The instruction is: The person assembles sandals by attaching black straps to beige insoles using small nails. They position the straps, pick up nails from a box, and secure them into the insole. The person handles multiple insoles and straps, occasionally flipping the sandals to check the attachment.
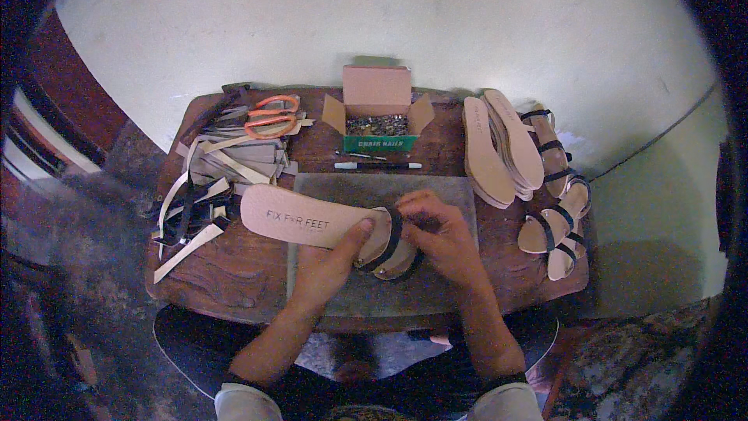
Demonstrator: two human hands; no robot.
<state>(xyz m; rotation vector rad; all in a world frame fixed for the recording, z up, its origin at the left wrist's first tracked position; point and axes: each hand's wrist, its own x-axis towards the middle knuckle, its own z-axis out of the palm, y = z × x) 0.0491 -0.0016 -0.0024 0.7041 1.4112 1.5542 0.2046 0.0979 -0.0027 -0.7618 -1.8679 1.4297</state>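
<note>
Dark brown wood makes up the worktop across the middle of the frame, with a greyish mat along its near side. Over the mat, at centre, is the pale insole, a black strap crossing its right end. To do this step well, I would brace the insole firmly, keep the strap flat and untwisted, and draw it evenly so both sides sit level. The left hand has its grip closed on the insole, thumb pressed on top near the strap. The right hand has its grip curled in close to the strap's outer side; its fingertips are blurred and partly hidden, so I cannot tell whether they pinch or merely touch it.

Beyond, strapped sandals lie at the right and loose strips at the left, with orange-handled scissors on top. Stacked soles stand upper right. A marker lies before an open green box of small nails, against a pale wall.
</note>
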